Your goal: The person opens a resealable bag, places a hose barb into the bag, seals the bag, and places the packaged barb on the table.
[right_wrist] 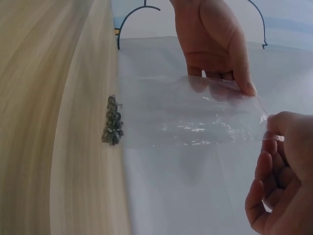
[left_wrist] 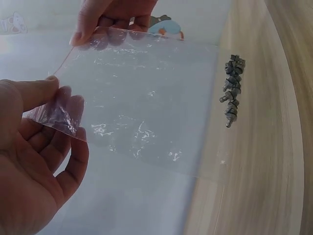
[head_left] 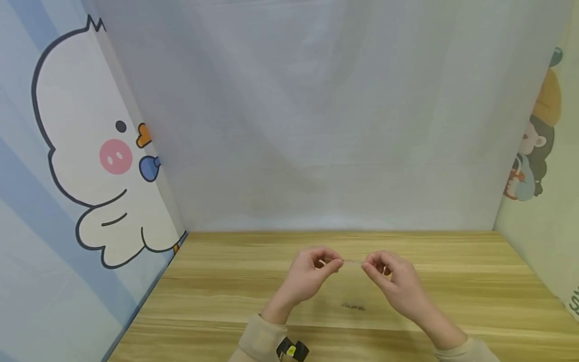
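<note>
Between both hands hangs a clear plastic bag (left_wrist: 151,93) with a reddish line along its top edge. My left hand (head_left: 307,276) pinches one top corner between thumb and fingers, and the film is creased there. The other top corner is pinched by my right hand (head_left: 398,286). In the head view only a thin line of the bag's top edge shows between the fingertips. Small dark metal pieces (left_wrist: 232,90), which look like screws or bolts, gather in a row along the bag's lower end; the right wrist view shows the same cluster (right_wrist: 112,122).
A wood-grain table (head_left: 203,301) lies below the hands. Behind it hangs a plain grey-white curtain (head_left: 316,125). Printed side panels stand left and right, one with a cartoon duck (head_left: 81,125). A black strap device (head_left: 293,349) sits at the left wrist.
</note>
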The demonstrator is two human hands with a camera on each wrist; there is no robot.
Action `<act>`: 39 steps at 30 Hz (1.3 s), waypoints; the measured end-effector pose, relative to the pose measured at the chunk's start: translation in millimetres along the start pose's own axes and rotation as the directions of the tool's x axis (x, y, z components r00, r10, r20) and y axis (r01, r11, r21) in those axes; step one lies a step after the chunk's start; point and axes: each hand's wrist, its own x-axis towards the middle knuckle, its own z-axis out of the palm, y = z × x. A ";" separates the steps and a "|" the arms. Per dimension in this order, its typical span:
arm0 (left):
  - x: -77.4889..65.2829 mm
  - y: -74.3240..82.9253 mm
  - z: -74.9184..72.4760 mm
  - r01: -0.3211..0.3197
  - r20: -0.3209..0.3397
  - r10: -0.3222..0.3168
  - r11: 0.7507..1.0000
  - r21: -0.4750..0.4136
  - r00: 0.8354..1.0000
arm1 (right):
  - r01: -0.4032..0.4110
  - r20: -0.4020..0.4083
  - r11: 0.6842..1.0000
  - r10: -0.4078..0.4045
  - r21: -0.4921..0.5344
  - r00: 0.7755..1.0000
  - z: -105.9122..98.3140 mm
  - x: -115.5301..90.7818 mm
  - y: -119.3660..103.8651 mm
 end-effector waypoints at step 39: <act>-3.2 8.8 2.5 -0.158 0.149 0.150 0.986 0.044 0.977 | 0.121 -0.023 0.993 -0.121 0.006 0.992 8.7 -8.3 -11.9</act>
